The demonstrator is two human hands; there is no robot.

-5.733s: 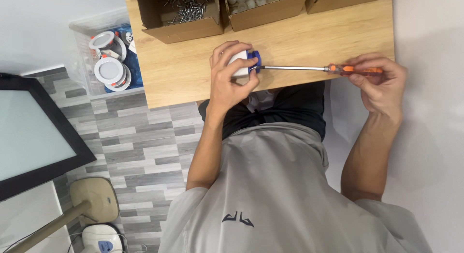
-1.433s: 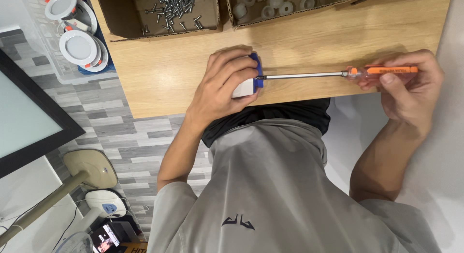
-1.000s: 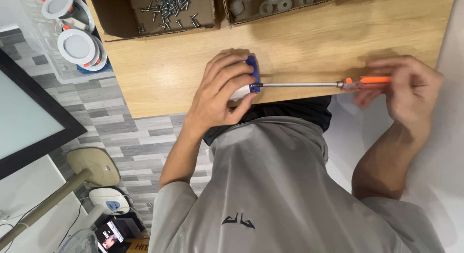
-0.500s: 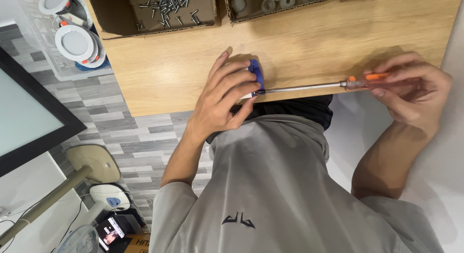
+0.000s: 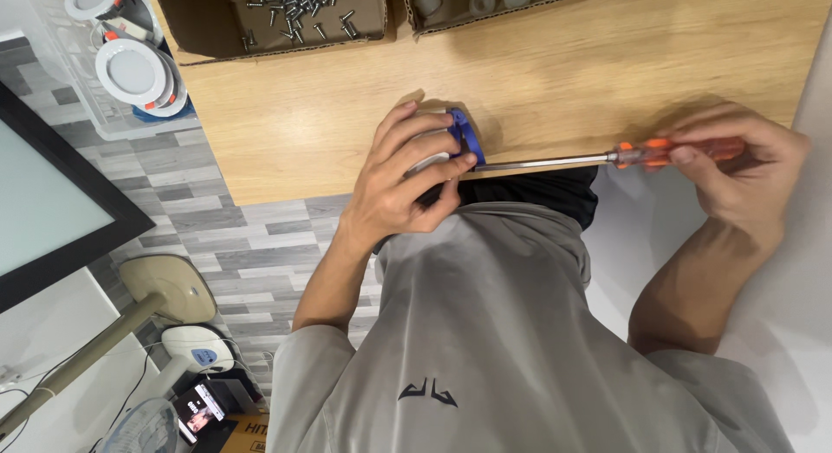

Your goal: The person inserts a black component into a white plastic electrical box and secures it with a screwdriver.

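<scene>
The left hand (image 5: 403, 180) is curled around a small white part (image 5: 431, 150) with a blue plastic piece (image 5: 466, 134) on its right side, fingers wrapped over the top and thumb pressed underneath, so it is clamped tight. That part sits right at the near edge of the table (image 5: 537, 80), partly overhanging toward the person's lap. The right hand (image 5: 741, 171) pinches the orange handle of a screwdriver (image 5: 641, 152) between fingertips and thumb. The thin steel shaft runs almost level along the table's near edge, and its tip meets the blue piece just right of the left thumb.

Between the two hands there is bare wood above the shaft and the person's dark trousers below it. Right of the right hand the table ends at a corner with pale floor beyond. Beyond the left hand, across a stretch of open tabletop, stands a cardboard box (image 5: 199, 29) of loose metal screws (image 5: 295, 7); a second box (image 5: 451, 16), holding white round pieces, sits beyond the shaft. Left of the table edge a clear bin (image 5: 78, 89) holds round white fittings (image 5: 134, 72) with orange clips.

The table is smooth, light, grained wood; the boxes are matte brown with rough-cut flaps.
</scene>
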